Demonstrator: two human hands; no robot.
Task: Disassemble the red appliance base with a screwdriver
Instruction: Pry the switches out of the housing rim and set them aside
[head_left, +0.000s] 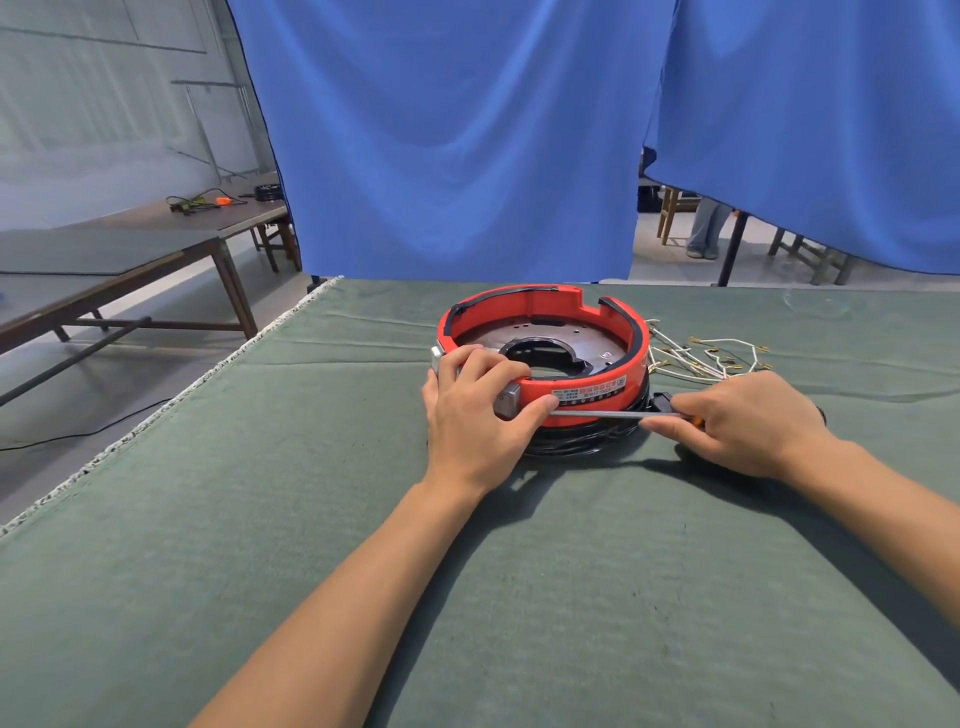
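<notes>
The red appliance base (571, 312), a round red ring with a dark metal plate and a central hole, sits on the green cloth table (311, 519). My left hand (472, 410) grips its near left rim over a grey block, fingers curled over the edge. My right hand (743, 421) holds the screwdriver's handle; only a sliver of orange shows. The screwdriver's metal shaft (597, 414) lies level along the base's near side, its tip at my left thumb. A black cord (587, 441) is coiled under the base.
A bundle of white wires with brass terminals (706, 356) lies right of the base. Blue curtains (467, 130) hang behind the table. A long wooden bench with tools (208, 200) stands to the left. A person's legs (704, 228) show behind the right curtain.
</notes>
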